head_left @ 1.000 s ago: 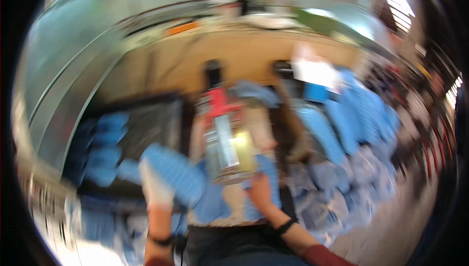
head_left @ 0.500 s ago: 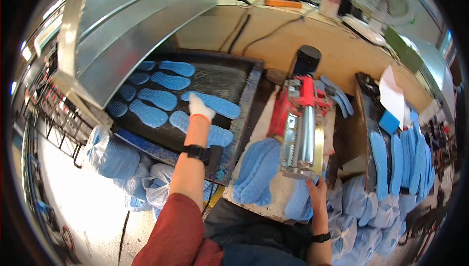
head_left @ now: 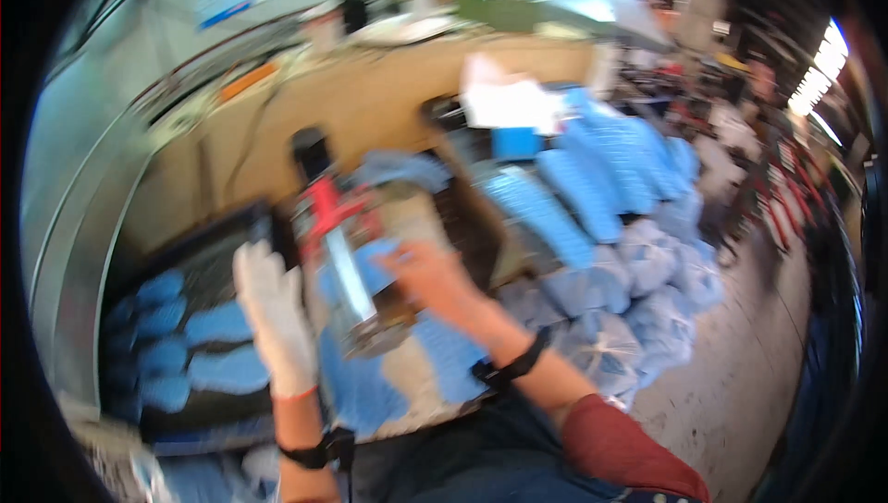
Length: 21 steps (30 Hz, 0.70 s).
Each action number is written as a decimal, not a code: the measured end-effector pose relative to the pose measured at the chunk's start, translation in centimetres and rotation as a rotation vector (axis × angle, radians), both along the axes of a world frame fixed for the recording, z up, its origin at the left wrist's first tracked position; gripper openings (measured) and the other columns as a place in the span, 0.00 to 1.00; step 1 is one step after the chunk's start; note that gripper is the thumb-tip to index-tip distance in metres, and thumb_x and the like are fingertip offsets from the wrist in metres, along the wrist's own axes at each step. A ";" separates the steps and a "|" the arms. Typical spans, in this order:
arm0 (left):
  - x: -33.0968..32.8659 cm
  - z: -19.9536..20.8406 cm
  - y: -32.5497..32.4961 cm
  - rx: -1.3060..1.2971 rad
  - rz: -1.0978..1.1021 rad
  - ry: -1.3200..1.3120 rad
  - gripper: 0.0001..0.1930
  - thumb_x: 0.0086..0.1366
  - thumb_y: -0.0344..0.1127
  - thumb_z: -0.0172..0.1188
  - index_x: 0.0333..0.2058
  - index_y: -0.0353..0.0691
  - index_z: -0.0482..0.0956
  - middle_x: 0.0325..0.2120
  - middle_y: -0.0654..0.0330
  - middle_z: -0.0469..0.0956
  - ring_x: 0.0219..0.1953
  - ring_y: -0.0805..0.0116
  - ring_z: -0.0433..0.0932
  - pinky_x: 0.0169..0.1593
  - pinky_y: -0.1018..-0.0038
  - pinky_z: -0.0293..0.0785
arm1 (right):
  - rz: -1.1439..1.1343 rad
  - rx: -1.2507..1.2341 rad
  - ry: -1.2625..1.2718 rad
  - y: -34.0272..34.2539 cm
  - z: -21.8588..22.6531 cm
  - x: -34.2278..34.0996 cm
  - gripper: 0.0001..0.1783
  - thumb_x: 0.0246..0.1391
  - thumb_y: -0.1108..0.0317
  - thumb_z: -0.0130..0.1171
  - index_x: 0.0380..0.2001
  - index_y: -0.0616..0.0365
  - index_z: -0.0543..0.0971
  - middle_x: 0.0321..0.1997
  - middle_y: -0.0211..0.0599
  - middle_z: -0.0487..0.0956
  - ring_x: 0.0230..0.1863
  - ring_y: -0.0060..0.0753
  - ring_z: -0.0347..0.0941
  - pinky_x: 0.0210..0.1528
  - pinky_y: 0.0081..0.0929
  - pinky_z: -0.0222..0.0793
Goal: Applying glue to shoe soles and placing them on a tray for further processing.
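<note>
My left hand (head_left: 279, 323), in a white glove, is stretched out with its fingers extended, over the right side of a black tray (head_left: 254, 226). Textured blue insoles (head_left: 229, 371) lie in that tray, just left of the glove. My bare right hand (head_left: 430, 281), blurred by motion, has its fingers bent around the edge of a blue insole (head_left: 368, 264) at the red press with a metal roller (head_left: 348, 276). Part of this insole is hidden behind the roller. More blue insoles (head_left: 361, 397) are stacked on the board in front of the press.
Rows of blue insoles (head_left: 536, 207) rest on a side bench at the right, near a small blue block (head_left: 516, 143) and white paper (head_left: 504, 96). Clear bags of insoles (head_left: 601, 346) are piled below. A sheet-metal hood (head_left: 69, 263) stands at the left.
The view has swung right. My left hand has let go of the insole in the tray and straightened its fingers. My right hand has moved from the press's near end to its right side.
</note>
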<state>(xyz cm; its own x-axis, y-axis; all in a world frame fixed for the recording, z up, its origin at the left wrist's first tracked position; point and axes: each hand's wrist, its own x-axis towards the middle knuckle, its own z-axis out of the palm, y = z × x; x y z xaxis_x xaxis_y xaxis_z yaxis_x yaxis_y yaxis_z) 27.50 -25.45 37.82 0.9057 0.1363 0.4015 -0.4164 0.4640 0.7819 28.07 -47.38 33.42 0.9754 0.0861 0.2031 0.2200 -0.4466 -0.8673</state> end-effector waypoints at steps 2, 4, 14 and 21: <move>1.5 -0.8 0.0 0.354 0.152 -0.113 0.31 0.72 0.50 0.37 0.68 0.43 0.45 0.68 0.54 0.49 0.69 0.60 0.49 0.69 0.60 0.45 | -0.040 -0.472 -0.626 1.2 -3.2 -0.5 0.29 0.50 0.60 0.61 0.56 0.53 0.69 0.41 0.44 0.75 0.46 0.46 0.71 0.49 0.41 0.66; 4.3 -4.4 3.5 0.491 0.229 -0.108 0.29 0.73 0.45 0.36 0.68 0.40 0.44 0.67 0.54 0.49 0.70 0.62 0.46 0.70 0.61 0.43 | 0.026 -0.054 -0.216 2.6 -3.1 -4.2 0.29 0.51 0.68 0.61 0.57 0.57 0.67 0.46 0.44 0.73 0.49 0.51 0.68 0.51 0.41 0.65; -2.3 -10.0 3.0 0.066 -0.240 0.360 0.34 0.71 0.60 0.34 0.66 0.42 0.53 0.58 0.54 0.63 0.59 0.61 0.64 0.62 0.63 0.59 | -0.420 0.306 -0.256 1.2 -10.6 -7.8 0.13 0.52 0.76 0.54 0.42 0.58 0.73 0.45 0.43 0.73 0.47 0.39 0.70 0.46 0.33 0.68; -8.0 -5.4 4.4 -0.350 -0.070 0.715 0.24 0.69 0.53 0.46 0.53 0.40 0.72 0.46 0.61 0.76 0.47 0.66 0.76 0.52 0.67 0.72 | 0.089 -0.111 0.195 8.4 -18.1 -6.2 0.22 0.55 0.52 0.60 0.42 0.60 0.74 0.35 0.50 0.79 0.38 0.52 0.75 0.39 0.43 0.71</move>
